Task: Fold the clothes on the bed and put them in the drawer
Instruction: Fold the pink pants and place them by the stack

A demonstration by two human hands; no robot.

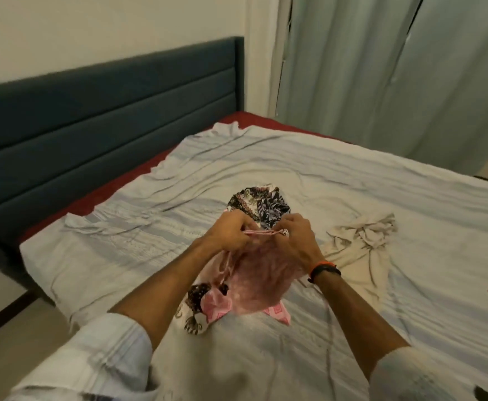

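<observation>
Here both hands (231, 231) pinch pink garment (258, 273).

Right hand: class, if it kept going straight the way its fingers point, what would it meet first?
The right hand, gripping the pink garment, points up-left toward the left hand. It would probably meet that hand first, though depth is unclear.
</observation>
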